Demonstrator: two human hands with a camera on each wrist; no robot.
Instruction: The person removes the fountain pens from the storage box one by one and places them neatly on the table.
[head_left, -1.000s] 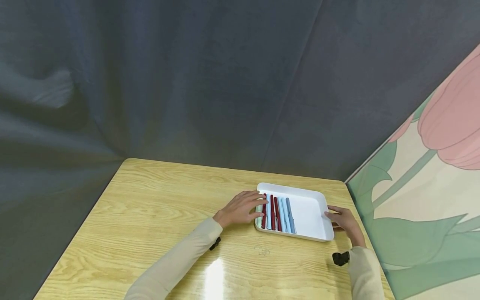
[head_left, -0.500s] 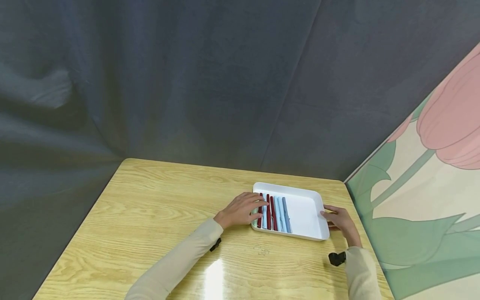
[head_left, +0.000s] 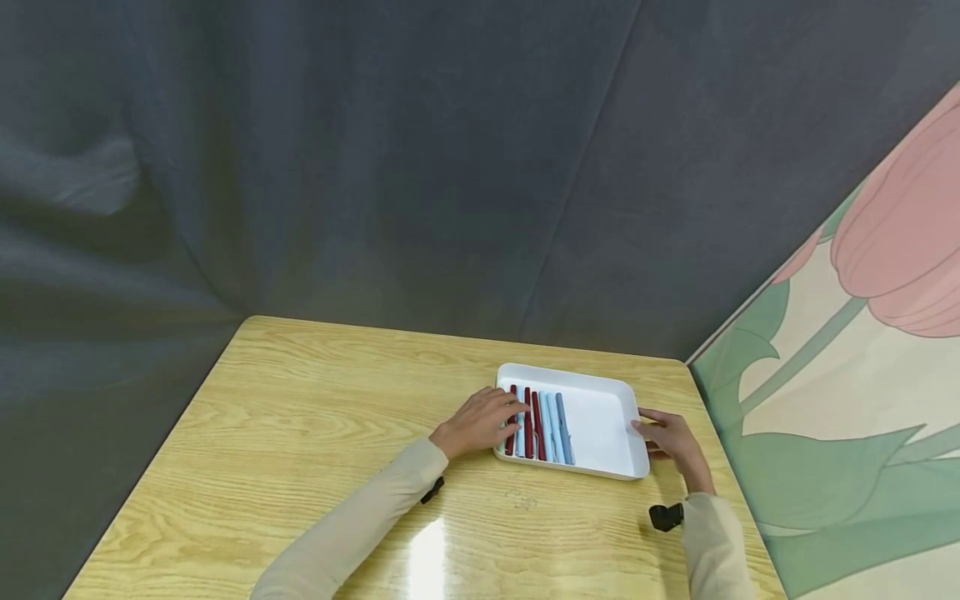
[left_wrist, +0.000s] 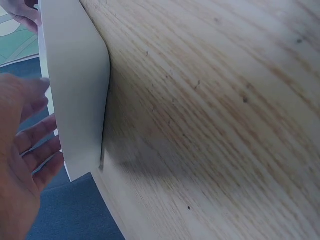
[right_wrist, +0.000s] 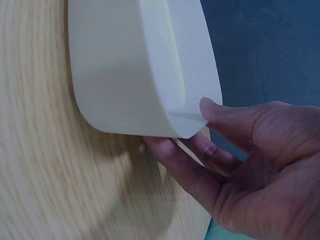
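Note:
A shallow white tray lies on the table, with several slim pens side by side in its left half. Dark red pens are among light blue pens, and a grey-blue pen ends the row on the right. My left hand reaches over the tray's left rim, fingers loosely extended above the leftmost pens, partly hiding them. Whether its fingertips touch the pens cannot be told. At the opposite end, my right hand pinches the tray wall, thumb on the rim and fingers outside and beneath.
The wood-grain table extends widely left of the tray. A dark curtain hangs along the back and left. A wall panel with painted tulips stands close on the right.
The tray has slid a little to the left with its pens, and my right hand has moved along with it. My left hand has hardly moved, so it now covers more of the left end.

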